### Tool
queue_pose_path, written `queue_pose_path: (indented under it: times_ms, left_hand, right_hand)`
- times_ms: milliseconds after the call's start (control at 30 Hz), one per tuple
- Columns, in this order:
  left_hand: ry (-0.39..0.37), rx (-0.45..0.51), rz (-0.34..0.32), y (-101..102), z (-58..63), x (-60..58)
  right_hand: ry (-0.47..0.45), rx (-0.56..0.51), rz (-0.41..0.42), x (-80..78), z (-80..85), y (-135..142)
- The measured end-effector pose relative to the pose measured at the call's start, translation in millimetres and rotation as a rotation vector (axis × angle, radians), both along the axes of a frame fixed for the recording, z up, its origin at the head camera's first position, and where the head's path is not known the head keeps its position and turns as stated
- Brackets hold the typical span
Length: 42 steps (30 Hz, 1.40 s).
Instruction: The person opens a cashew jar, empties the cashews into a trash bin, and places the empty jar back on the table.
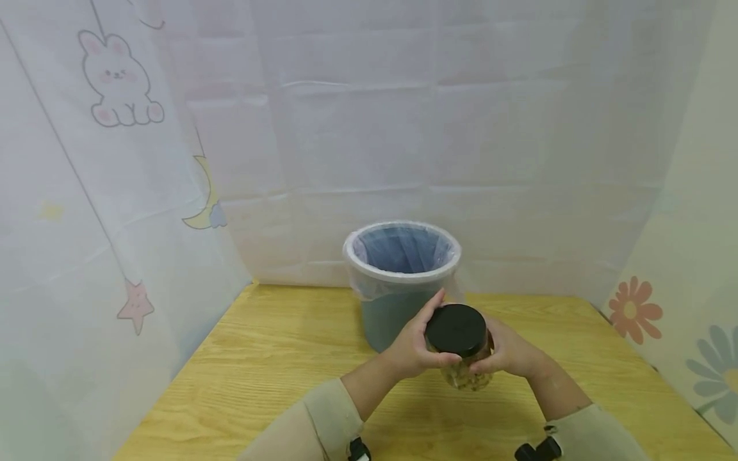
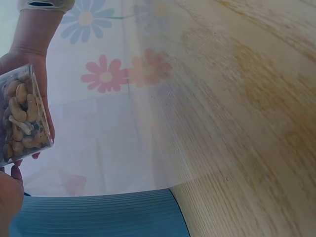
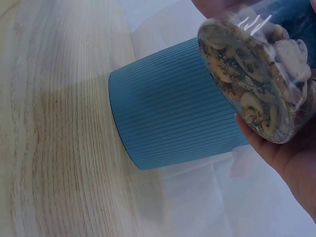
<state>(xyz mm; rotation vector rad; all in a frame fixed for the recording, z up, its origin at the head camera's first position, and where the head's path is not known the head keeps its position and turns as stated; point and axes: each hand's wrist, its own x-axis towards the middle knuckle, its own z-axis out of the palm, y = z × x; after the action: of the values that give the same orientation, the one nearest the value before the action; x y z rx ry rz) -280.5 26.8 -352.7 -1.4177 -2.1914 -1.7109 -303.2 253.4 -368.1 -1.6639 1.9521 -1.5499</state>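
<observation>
A clear jar (image 1: 468, 374) with a round black lid (image 1: 457, 330) is held up off the table between both hands. Nuts (image 2: 22, 116), cashews among them, show through its wall and base. My left hand (image 1: 414, 342) grips the jar from the left, its thumb along the near side just under the lid. From the right my right hand (image 1: 507, 349) grips it, thumb across the near side. In the right wrist view the base of the jar (image 3: 247, 79) is tilted into sight, with fingers of the right hand (image 3: 291, 163) against it.
Right behind the jar stands a blue-green ribbed bin (image 1: 386, 317) with a white rim (image 1: 398, 276) and a clear plastic liner. The wooden table (image 1: 277, 358) reaches back to a white printed cloth (image 1: 357, 141), which also hangs at both sides.
</observation>
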Motion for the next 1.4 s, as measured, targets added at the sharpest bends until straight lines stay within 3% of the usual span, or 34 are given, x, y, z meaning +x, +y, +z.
queue_pose_path:
  times_ms: [300,533,700,833,1033,1167,1400]
  left_hand:
    - [0.054,0.010,0.022,7.9,-29.3,-23.0]
    - [0.079,0.060,-0.003,10.2,-29.6,-22.7]
    - [0.067,0.058,0.087,14.5,-29.4,-18.4]
    - [0.057,0.050,0.143,14.7,-21.6,-8.2]
    - [0.142,-0.003,0.164,10.4,-8.1,3.6]
    - [0.168,-0.024,0.178,10.9,-11.4,-1.6]
    - [0.085,-0.065,0.268,18.0,-30.7,-18.1]
  right_hand:
    - [0.047,-0.002,-0.028,-0.3,-1.7,0.7]
    - [0.136,0.007,-0.133,2.2,-2.9,1.9]
    - [0.138,0.018,-0.252,2.2,-7.6,0.9]
    - [0.099,0.062,-0.350,2.8,-11.0,1.3]
    - [0.084,0.110,-0.401,6.8,-11.9,4.8]
    - [0.078,0.123,-0.417,7.5,-11.1,6.5]
    - [0.132,0.140,-0.512,6.4,-13.2,5.5]
